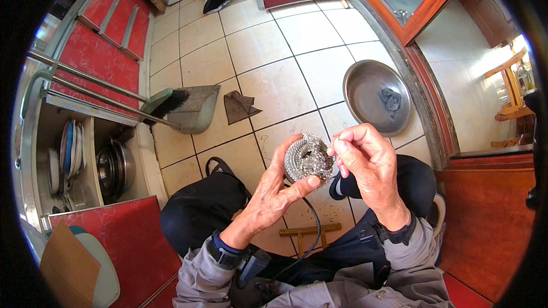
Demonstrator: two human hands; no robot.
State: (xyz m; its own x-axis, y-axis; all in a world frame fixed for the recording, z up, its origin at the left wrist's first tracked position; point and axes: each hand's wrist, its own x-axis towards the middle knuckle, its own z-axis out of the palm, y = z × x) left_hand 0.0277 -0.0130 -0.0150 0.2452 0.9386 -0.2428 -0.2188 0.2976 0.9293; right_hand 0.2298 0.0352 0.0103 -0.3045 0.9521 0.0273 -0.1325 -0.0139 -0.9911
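Observation:
A round scourer of coiled steel wire (299, 157) rests in my left hand (274, 185), the thumb over its lower edge and the fingers behind it. Grey, tangled bits fill its middle. Just to the right, my right hand (368, 162) pinches with thumb and forefinger close to the scourer's right edge; whatever lies between the fingertips is too small to make out. On the floor beyond that hand stands a steel basin (365, 88), with a dark grey clump (390, 99) inside.
A dustpan (197, 111) and broom (171, 104) lean by the left cupboards, beside a dark rag (240, 107) on the tiles. Plates (71, 148) and pans (114, 168) fill an open cupboard. A wooden stool (308, 230) and brown crumbs are between my legs. A wooden doorframe (425, 74) borders the right.

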